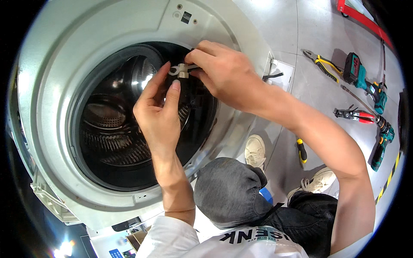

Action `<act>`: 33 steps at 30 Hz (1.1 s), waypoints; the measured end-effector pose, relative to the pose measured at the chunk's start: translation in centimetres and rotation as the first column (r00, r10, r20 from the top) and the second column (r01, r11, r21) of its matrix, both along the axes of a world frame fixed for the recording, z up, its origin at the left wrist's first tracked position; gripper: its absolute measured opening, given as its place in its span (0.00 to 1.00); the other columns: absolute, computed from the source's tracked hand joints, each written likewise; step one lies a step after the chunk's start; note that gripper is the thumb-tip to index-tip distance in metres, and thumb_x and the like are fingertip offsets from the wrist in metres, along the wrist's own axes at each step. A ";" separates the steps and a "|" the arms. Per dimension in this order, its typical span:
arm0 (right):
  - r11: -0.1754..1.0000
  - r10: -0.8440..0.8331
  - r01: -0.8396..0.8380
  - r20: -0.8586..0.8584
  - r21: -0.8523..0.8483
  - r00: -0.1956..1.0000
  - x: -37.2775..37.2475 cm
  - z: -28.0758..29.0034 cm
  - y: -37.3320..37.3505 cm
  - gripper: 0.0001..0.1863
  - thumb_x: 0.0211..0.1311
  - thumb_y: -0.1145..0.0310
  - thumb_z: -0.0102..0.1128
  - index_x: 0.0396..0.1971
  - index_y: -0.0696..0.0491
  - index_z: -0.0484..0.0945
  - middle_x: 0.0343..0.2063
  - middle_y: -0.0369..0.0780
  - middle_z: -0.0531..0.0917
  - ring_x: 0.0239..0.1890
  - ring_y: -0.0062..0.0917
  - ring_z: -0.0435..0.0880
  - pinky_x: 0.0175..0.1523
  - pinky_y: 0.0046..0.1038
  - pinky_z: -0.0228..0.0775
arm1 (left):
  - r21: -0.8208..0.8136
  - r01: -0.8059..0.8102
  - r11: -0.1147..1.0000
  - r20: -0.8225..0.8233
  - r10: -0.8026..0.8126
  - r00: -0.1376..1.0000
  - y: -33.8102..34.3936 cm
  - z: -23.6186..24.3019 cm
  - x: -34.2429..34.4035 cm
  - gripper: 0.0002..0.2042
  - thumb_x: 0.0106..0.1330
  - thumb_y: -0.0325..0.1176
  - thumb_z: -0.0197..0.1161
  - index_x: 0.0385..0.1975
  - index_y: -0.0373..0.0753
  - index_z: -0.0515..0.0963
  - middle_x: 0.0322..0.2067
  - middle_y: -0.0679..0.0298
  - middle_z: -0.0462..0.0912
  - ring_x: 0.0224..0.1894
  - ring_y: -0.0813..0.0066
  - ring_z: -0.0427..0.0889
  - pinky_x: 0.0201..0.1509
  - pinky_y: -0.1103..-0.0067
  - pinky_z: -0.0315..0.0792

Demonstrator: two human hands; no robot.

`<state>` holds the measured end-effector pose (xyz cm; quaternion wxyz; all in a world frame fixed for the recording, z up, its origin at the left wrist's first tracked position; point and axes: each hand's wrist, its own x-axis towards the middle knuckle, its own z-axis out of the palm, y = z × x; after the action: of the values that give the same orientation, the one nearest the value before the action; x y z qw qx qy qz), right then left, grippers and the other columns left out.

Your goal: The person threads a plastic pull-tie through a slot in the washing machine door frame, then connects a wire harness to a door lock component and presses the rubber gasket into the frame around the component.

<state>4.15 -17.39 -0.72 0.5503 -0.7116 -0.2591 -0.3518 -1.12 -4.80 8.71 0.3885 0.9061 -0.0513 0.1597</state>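
White fitting [183, 71] could fall into drum [105, 116].
Right hand [228, 75], apparently pinching it, might slip; left hand [158, 118] half spread, no evident grip.

We have one small clip [183, 71] in view, pale cream and blocky at its middle, with an off-white, rounded, ring-like end pointing left. A thin pale strip runs from its right side in among the fingers of our right hand [228, 73], which pinches it there. We see it raised in front of the upper part of the dark round opening, its ring end just beside our left hand's fingertips [175, 85]; whether they touch, we cannot tell.
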 end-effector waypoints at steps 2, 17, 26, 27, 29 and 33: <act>1.000 -0.011 0.011 0.016 0.007 1.000 0.0 0.2 0.5 0.10 0.50 0.77 0.57 0.34 0.57 0.74 0.31 0.42 0.77 0.35 0.37 0.80 0.37 0.33 0.74 | 0.048 0.022 0.999 -0.011 -0.022 1.000 0.2 0.3 0.1 0.17 0.61 0.19 0.60 0.51 0.30 0.75 0.42 0.58 0.82 0.44 0.79 0.79 0.49 0.84 0.71; 0.995 0.087 -0.090 -0.075 -0.037 0.993 0.9 0.6 0.4 0.10 0.52 0.75 0.52 0.35 0.55 0.77 0.30 0.43 0.80 0.36 0.40 0.81 0.39 0.36 0.74 | -0.124 -0.031 0.992 0.148 0.049 0.988 -0.4 -2.8 -1.2 0.17 0.62 0.22 0.62 0.50 0.27 0.72 0.46 0.55 0.78 0.48 0.73 0.77 0.52 0.82 0.71; 0.992 0.072 -0.068 0.032 -0.108 0.997 1.2 0.6 -0.2 0.08 0.52 0.75 0.52 0.33 0.55 0.78 0.29 0.42 0.79 0.36 0.36 0.81 0.39 0.33 0.74 | 0.060 -0.077 0.995 0.031 0.075 0.997 1.6 1.0 -0.7 0.12 0.61 0.22 0.63 0.45 0.29 0.78 0.40 0.59 0.82 0.40 0.78 0.78 0.44 0.85 0.70; 0.990 0.068 -0.062 0.045 -0.124 0.997 1.3 0.5 -0.3 0.08 0.52 0.75 0.52 0.33 0.55 0.78 0.28 0.42 0.79 0.36 0.36 0.81 0.39 0.33 0.74 | 0.115 -0.074 0.991 0.046 0.069 0.997 1.6 1.6 -0.6 0.11 0.62 0.23 0.63 0.44 0.30 0.79 0.39 0.59 0.83 0.40 0.79 0.78 0.44 0.85 0.70; 0.992 0.062 -0.052 0.092 -0.114 0.994 1.2 0.7 -0.3 0.08 0.51 0.75 0.53 0.32 0.55 0.79 0.29 0.41 0.78 0.36 0.35 0.81 0.40 0.32 0.74 | 0.238 -0.051 0.970 0.080 0.033 0.996 1.5 2.9 -0.2 0.10 0.63 0.26 0.62 0.42 0.31 0.80 0.37 0.59 0.83 0.39 0.79 0.78 0.45 0.85 0.69; 0.999 -0.007 0.014 0.150 -0.044 0.989 1.1 0.8 0.1 0.07 0.50 0.75 0.55 0.30 0.55 0.78 0.30 0.40 0.77 0.36 0.32 0.80 0.39 0.30 0.74 | 0.385 -0.016 0.923 0.066 -0.010 0.998 0.9 4.5 0.7 0.10 0.64 0.29 0.60 0.40 0.31 0.81 0.35 0.59 0.84 0.36 0.80 0.78 0.43 0.84 0.69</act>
<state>5.30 -17.33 0.12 0.5114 -0.6967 -0.3037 -0.4011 -0.46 -3.86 13.20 0.2006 0.9590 -0.0931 0.1771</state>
